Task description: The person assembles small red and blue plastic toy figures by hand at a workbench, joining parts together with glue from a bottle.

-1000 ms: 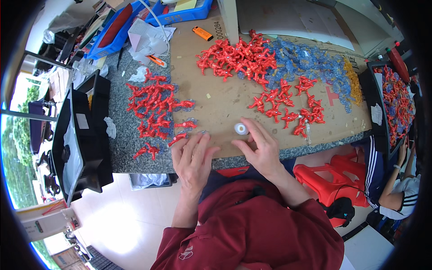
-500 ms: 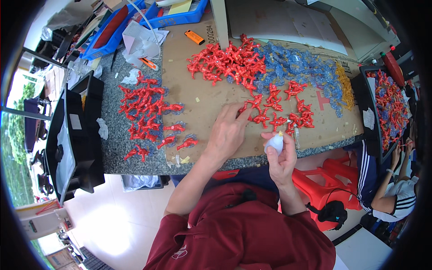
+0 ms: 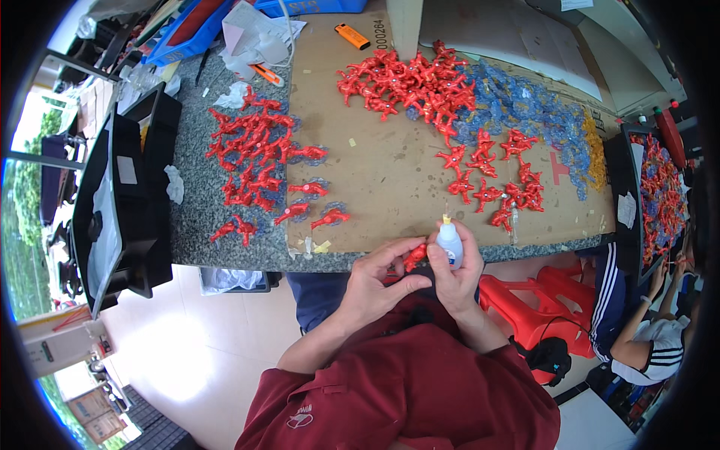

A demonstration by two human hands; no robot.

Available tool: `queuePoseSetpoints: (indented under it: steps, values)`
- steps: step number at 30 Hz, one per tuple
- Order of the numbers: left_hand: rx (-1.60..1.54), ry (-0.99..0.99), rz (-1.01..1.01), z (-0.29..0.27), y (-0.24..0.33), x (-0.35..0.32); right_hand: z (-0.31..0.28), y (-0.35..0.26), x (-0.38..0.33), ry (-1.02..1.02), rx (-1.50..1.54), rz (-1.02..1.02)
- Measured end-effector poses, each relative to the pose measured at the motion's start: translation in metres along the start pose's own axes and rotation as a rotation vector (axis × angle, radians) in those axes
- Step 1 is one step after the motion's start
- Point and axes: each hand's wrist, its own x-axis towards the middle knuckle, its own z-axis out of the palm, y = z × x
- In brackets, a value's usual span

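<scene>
Small red plastic figure [image 3: 415, 256]: pinched in the fingertips of the left hand [image 3: 379, 281], just below the near edge of the cardboard sheet [image 3: 382, 180]. Small white glue bottle [image 3: 449, 244]: gripped upright in the closed right hand [image 3: 454, 274], touching the figure's right side. Finished red figures [image 3: 259, 161] are laid left of the cardboard sheet; unsorted red pieces [image 3: 409, 79] are heaped at its far end.

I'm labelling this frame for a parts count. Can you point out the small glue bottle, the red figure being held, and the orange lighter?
small glue bottle [image 3: 450, 246], head view, on its white body.
red figure [image 3: 415, 256], head view, on the part showing between the left hand's fingers.
orange lighter [image 3: 351, 35], head view, on its middle.
</scene>
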Motion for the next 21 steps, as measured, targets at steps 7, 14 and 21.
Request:
queuePoseSetpoints:
  steps: [7, 14, 21]
  values:
    - [-0.659, 0.070, -0.148, -0.015, -0.009, -0.008, -0.010, -0.012, -0.009, 0.047, 0.135, -0.037]
    - [-1.065, -0.008, -0.274, -0.018, -0.011, -0.012, -0.034, -0.033, 0.003, -0.181, -0.282, -0.457]
    - [-1.151, -0.029, -0.313, -0.020, -0.013, -0.011, -0.028, -0.033, 0.001, -0.175, -0.310, -0.424]
